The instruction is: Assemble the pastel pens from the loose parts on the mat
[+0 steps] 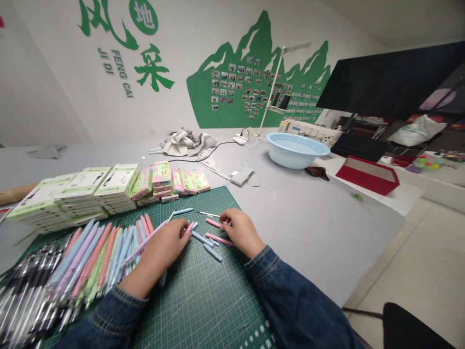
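Both hands rest on a green cutting mat point(203, 300). My left hand point(163, 249) is curled, fingers closed on a lilac pen point(143, 242) that slants across it, with a pink piece at its fingertips. My right hand point(241, 230) is closed in a pinch on a pink pen part point(214, 223), beside a thin white refill point(209, 214). Between the hands lie loose pen parts point(210, 242) in pink and blue. A row of pastel pens point(98, 257) lies left of my left hand.
Black and clear pens point(25, 291) are heaped at the mat's left edge. Stacked white boxes point(80, 191) and colourful small boxes point(170, 182) stand behind the mat. Farther back are a blue basin point(294, 150), crumpled cloth point(185, 140), a red box point(366, 174) and a dark chair point(410, 327).
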Motion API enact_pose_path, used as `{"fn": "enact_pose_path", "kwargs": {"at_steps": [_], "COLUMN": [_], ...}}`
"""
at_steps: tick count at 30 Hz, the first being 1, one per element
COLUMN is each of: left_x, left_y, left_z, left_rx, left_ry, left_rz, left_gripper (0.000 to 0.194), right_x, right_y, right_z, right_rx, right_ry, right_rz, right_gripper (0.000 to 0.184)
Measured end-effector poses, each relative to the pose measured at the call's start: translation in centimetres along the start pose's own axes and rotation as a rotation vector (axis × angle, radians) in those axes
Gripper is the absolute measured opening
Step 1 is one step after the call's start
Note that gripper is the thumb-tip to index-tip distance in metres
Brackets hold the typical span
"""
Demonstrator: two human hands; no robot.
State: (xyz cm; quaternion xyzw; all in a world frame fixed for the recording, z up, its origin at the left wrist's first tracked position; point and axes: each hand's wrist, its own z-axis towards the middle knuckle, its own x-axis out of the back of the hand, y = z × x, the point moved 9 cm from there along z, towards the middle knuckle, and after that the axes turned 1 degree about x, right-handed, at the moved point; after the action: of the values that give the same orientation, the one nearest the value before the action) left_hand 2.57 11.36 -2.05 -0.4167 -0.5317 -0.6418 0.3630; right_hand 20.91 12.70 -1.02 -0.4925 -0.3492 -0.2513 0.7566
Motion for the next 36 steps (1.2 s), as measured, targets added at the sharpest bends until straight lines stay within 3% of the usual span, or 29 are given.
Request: {"fn": "enact_pose_path", "kwargs": {"at_steps": [3, 6, 11, 14, 17, 20, 22, 25, 28, 32, 36], "left_x": [0.2, 0.5, 1.2, 2.7, 2.8, 2.5, 2.0, 0.3, -0.8, -0.2, 1.4], "left_y": [-0.3, -0.9, -2.7, -3.7, -4.2, -4.2, -3.6, -1.1, 1.1, 2.0, 1.9], "left_z": [0.1, 0.2, 0.3, 0.2, 0.3, 0.6, 0.8, 0.6, -0.5, -1.2, 1.4], "left_rx": [0.020, 0.060, 0.178, 0.237, 0.257, 0.246, 0.209, 0.092, 0.024, 0.040, 0.042], "left_ry": [0.001, 0.020, 0.041, 0.098, 0.043, 0.012, -0.002, -0.118, -0.137, -0.073, -0.110], "left_rz": [-0.041, -0.145, -0.233, -0.106, -0.159, -0.246, -0.309, -0.346, -0.136, 0.096, 0.181], "left_gripper": [0.032, 0.034, 0.037, 0.029, 0.027, 0.026, 0.026, 0.027, 0.026, 0.024, 0.019], "right_x": [-1.1, -2.1, -2.4, -1.4, -0.7, 0.4, 0.9, 0.7, 0.9, 0.6, 0.0], "right_y": [-1.3, -2.2, -1.5, -0.6, 0.1, 0.6, 0.9, 1.1, 1.6, 2.1, 1.9], "right_z": [-0.7, -1.4, -1.3, -0.8, -0.4, -0.2, -0.3, -0.5, -0.6, -0.7, -0.7], "right_rx": [0.041, 0.095, 0.020, -0.093, -0.220, -0.277, -0.297, -0.331, -0.338, -0.366, -0.422], "right_ry": [-0.136, -0.182, -0.207, -0.185, -0.140, 0.026, 0.125, 0.152, 0.191, 0.194, 0.162], "right_rz": [-0.138, -0.179, -0.099, 0.143, 0.650, 1.091, 1.270, 1.376, 1.317, 1.360, 1.483], "right_gripper": [0.010, 0.024, 0.020, 0.008, 0.009, 0.017, 0.022, 0.025, 0.023, 0.023, 0.026]}}
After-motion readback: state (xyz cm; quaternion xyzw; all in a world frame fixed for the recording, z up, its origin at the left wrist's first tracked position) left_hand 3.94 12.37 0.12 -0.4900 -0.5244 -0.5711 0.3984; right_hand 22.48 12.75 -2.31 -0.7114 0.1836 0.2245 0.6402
